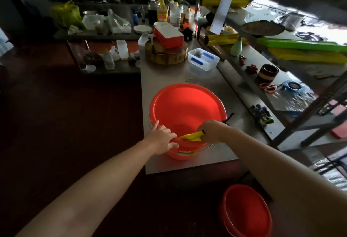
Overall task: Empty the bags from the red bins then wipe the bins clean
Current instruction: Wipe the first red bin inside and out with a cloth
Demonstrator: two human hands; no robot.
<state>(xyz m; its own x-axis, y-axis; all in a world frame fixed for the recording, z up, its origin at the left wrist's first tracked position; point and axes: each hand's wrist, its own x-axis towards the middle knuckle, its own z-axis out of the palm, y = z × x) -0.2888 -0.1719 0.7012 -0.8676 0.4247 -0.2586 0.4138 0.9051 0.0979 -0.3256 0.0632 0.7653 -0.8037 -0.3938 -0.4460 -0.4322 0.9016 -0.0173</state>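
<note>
Head view: a steel tabletop (169, 75) carries a big red bin (187, 105) near its front edge, upright with its mouth open. A second red bin (246, 212) stands lower down on the dark floor, beside the tabletop's near corner. The left grip (161, 137) curls over the near rim of the bin on the tabletop, grasping it. The right grip (212, 130) reaches just inside that rim, grasping a yellow cloth (193, 136) against the inner wall.
</note>
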